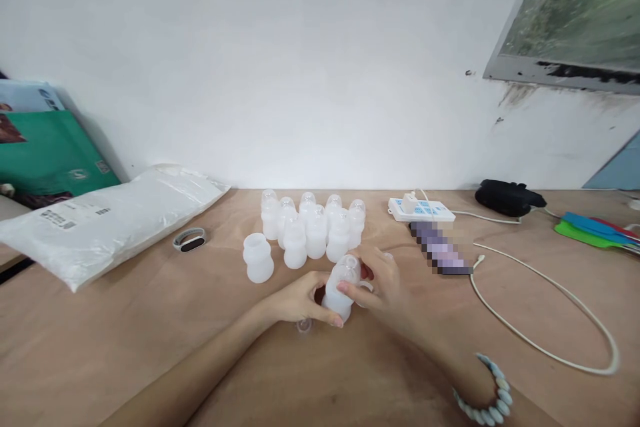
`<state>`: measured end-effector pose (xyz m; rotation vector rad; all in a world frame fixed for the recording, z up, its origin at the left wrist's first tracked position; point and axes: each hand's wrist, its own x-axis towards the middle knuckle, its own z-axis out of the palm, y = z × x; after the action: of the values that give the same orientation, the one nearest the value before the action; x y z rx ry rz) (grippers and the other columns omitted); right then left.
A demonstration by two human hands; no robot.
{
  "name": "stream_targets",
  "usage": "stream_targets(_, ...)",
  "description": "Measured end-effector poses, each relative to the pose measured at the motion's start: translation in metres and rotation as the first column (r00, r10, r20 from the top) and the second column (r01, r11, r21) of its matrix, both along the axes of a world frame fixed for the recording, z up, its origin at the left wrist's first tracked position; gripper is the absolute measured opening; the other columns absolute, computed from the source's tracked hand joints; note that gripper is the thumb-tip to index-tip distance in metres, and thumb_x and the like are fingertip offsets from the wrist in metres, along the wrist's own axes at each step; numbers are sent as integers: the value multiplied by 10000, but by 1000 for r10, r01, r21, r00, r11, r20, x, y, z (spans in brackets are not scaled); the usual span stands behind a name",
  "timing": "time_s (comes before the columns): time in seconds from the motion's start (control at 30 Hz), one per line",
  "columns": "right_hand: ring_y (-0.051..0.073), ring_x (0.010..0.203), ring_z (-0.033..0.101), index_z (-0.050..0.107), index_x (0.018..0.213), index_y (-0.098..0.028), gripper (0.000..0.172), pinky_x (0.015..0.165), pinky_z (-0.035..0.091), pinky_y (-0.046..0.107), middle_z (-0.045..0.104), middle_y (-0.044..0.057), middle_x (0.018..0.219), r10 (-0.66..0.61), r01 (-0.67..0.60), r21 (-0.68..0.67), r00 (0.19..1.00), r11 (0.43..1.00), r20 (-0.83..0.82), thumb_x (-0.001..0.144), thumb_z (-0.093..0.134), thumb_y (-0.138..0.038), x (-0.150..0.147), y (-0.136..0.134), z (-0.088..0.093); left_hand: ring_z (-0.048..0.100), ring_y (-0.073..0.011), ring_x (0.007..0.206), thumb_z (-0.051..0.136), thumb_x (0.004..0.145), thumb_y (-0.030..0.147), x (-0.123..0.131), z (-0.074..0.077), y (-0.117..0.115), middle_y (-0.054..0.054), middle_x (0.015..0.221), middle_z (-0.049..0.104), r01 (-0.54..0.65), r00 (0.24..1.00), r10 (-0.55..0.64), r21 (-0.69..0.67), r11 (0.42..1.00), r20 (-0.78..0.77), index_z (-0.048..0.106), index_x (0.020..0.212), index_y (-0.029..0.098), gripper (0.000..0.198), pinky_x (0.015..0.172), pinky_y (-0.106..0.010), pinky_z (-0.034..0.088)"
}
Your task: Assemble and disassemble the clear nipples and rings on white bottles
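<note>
A white baby bottle (338, 300) with a clear domed cap (349, 268) is tilted slightly toward the right in front of me. My left hand (305, 299) is wrapped round its lower body. The fingers of my right hand (374, 283) close round the cap and upper part. Partly hidden behind the right hand, a pale ring-like piece (367, 287) shows. A small clear piece (304, 325) lies on the table below my left hand. Farther back several capped white bottles (316, 233) stand upright in a group. Left of them stands an uncapped bottle (258, 259).
A white plastic parcel (115, 220) and a fitness band (189, 240) lie left on the brown table (240, 373). To the right are a power strip (425, 211), a phone (443, 250), a white cable (555, 290), a black case (509, 197) and coloured spatulas (593, 230).
</note>
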<state>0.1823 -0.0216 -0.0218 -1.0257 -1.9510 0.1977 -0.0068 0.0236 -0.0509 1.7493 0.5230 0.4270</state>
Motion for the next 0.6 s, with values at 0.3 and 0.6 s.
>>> stream_targets(0.3,164,691,528,599,849,-202,292,628,409,275,602,3,747,13,-101,-245,941,964,-338,929,511,-468,10,1,14,613,-232,905,851,660,355,-1,-2,1,-14,914,676,19,1000,-19,5,1000,-15,676,984,164,415,812,-321,467)
stream_targets(0.6,188,613,527,575,859,-205,201,613,322,297,593,-3,672,-482,520,-79,830,850,283,833,593,-404,65,28,17,600,-236,934,845,648,343,-2,-5,-1,-25,979,671,-45,998,47,40,998,-45,669,1000,168,431,803,-314,467)
